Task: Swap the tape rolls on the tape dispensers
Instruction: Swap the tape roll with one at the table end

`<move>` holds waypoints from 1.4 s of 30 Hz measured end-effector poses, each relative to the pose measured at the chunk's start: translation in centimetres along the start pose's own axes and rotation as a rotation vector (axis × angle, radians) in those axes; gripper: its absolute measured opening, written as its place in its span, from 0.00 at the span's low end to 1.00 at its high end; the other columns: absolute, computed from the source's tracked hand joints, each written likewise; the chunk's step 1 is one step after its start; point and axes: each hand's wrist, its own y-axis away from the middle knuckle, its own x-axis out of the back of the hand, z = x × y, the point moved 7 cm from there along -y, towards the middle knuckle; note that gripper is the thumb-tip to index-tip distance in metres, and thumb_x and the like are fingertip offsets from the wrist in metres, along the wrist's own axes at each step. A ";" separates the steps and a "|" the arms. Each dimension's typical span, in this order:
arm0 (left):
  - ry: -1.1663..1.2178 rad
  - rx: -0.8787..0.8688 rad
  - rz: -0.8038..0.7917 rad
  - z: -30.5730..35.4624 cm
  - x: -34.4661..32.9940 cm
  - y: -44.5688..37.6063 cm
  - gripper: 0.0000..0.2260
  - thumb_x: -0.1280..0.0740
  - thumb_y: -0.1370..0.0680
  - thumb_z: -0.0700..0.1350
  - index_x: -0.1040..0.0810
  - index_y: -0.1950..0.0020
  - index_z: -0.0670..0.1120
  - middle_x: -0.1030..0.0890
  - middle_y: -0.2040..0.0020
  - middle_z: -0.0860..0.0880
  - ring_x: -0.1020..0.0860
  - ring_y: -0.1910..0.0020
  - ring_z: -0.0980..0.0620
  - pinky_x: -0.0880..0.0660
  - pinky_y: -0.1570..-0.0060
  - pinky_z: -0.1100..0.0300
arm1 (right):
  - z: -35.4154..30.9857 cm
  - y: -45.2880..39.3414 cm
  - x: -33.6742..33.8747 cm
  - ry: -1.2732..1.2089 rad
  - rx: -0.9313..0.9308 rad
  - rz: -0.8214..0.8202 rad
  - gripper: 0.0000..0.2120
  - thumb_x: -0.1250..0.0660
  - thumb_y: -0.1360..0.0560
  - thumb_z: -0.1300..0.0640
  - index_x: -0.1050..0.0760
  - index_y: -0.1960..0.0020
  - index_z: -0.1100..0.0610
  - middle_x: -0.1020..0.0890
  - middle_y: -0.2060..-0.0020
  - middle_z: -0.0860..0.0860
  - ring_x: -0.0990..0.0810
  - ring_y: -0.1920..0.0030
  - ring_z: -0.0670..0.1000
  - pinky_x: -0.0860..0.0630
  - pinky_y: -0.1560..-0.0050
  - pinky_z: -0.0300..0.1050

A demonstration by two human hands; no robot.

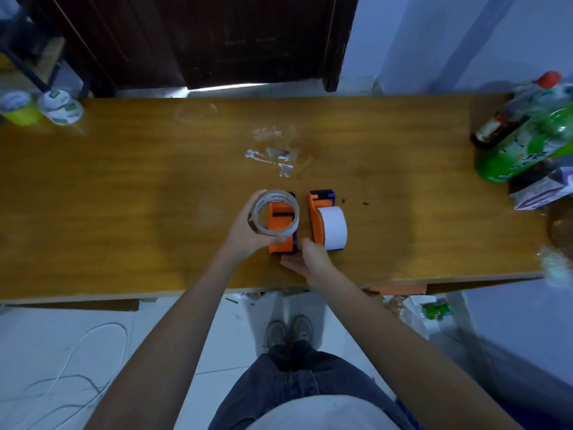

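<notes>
At the centre of the frame, a clear tape roll with a brown printed core (274, 216) is gripped by the left hand (248, 232) above the emptied left orange plastic dispenser (281, 226). The right orange dispenser (322, 220), steadied by the right hand (310, 259) with fingers curled loosely at its base, is still loaded with a white tape roll (332, 226); roughly a quarter is judged done.

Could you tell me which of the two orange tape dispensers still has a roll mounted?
The right orange dispenser: it carries the white tape roll; the left dispenser is bare.

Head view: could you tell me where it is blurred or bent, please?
Head view: sharp at the centre, where the left hand holds the clear tape roll; the bottles at right smear; the table edges bow from the wide lens.
</notes>
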 end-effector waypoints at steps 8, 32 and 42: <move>0.079 -0.015 0.108 0.3 1.3 1.3 0.44 0.18 0.41 0.45 0.35 0.29 0.54 0.28 0.32 0.54 0.29 0.33 0.55 0.27 0.37 0.57 | -1.4 3.6 1.1 0.445 0.242 0.068 0.11 0.49 0.20 0.51 0.31 0.51 0.55 0.24 0.56 0.54 0.22 0.57 0.53 0.22 0.52 0.53; 0.680 0.321 0.956 -5.3 14.8 17.0 0.18 0.29 0.26 0.46 0.22 0.38 0.41 0.17 0.51 0.42 0.17 0.54 0.46 0.18 0.55 0.59 | 2.4 6.4 -18.1 0.733 0.370 -0.611 0.16 0.34 0.24 0.52 0.24 0.41 0.60 0.17 0.50 0.53 0.17 0.49 0.52 0.19 0.48 0.46; 0.671 0.313 1.017 -10.1 26.5 23.8 0.19 0.30 0.26 0.49 0.22 0.37 0.42 0.17 0.53 0.43 0.19 0.61 0.50 0.21 0.66 0.65 | 11.5 8.7 -29.9 0.707 0.298 -0.660 0.15 0.35 0.23 0.54 0.24 0.41 0.63 0.17 0.48 0.57 0.16 0.53 0.51 0.18 0.54 0.42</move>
